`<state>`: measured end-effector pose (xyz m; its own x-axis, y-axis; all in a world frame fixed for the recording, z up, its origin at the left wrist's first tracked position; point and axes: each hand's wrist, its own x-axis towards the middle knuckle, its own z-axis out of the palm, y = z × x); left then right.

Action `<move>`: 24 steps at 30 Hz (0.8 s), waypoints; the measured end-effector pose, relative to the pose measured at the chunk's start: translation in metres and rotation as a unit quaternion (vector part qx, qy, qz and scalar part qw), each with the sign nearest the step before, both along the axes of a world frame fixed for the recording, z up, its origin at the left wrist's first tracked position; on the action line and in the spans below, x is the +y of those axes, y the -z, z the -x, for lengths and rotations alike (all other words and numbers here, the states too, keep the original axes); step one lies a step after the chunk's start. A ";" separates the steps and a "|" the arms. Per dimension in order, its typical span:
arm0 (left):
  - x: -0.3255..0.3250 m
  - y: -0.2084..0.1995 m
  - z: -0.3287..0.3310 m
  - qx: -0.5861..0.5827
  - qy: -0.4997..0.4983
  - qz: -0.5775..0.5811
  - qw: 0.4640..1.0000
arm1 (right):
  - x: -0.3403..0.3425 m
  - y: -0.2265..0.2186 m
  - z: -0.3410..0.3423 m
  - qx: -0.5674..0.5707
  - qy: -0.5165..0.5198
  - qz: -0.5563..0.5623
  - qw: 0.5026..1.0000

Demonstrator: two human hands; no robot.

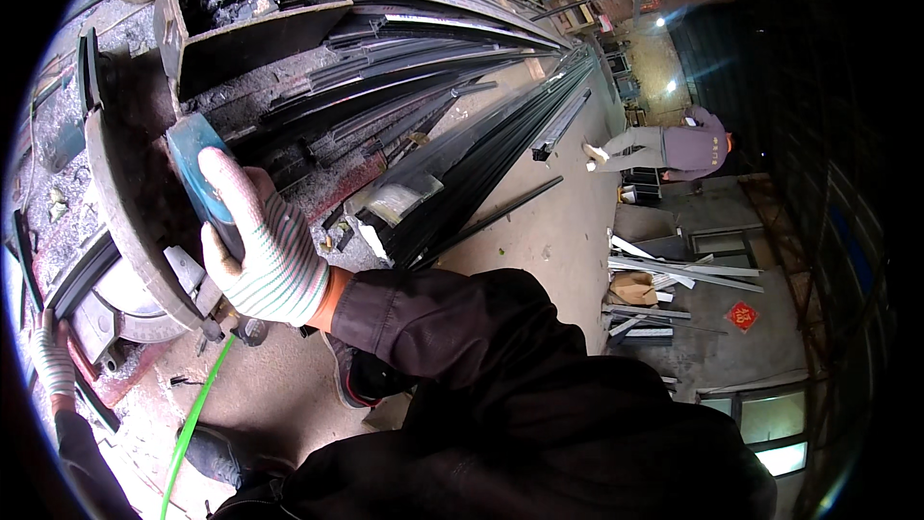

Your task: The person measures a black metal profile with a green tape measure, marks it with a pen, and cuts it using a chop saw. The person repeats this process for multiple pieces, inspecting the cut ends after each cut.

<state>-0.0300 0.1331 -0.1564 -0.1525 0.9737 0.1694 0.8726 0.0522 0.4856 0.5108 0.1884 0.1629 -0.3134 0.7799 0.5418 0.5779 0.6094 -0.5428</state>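
Observation:
My right hand [265, 246], in a striped knit glove, is closed round the teal handle [199, 169] of a cutting saw. The saw's curved grey guard [130, 217] stands just left of that hand. My left hand [52, 358], gloved likewise, is at the far left edge of the picture. Its fingers are closed on a dark metal profile [85, 273] lying by the saw's base [96, 323]. That hand is small and bent by the lens, and part of its grip is hidden.
A bin [255, 43] of dark offcuts stands beyond the saw. Long dark profiles [481, 173] lie in piles across the middle. A green hose [197, 414] runs near my shoe [212, 453]. Another person [693, 146] is farther off at the right, near stacked pale strips [683, 270].

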 end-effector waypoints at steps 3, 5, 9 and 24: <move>0.001 -0.014 -0.009 -0.013 -0.005 0.023 1.000 | 0.000 -0.001 -0.001 -0.011 0.001 -0.019 1.000; 0.001 -0.016 -0.013 -0.043 -0.014 0.032 0.998 | -0.001 0.000 -0.002 -0.010 -0.001 -0.027 1.000; 0.002 -0.020 -0.012 -0.034 -0.014 0.053 0.998 | -0.002 0.001 -0.002 -0.013 0.001 -0.021 1.000; 0.001 -0.014 -0.011 -0.017 -0.006 0.005 1.000 | -0.011 0.013 -0.004 0.004 0.014 0.014 1.000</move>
<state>-0.0187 0.1336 -0.1426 -0.1697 0.9734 0.1539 0.8553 0.0679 0.5137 0.5147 0.1772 0.1500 -0.2876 0.8036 0.5211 0.5903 0.5772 -0.5643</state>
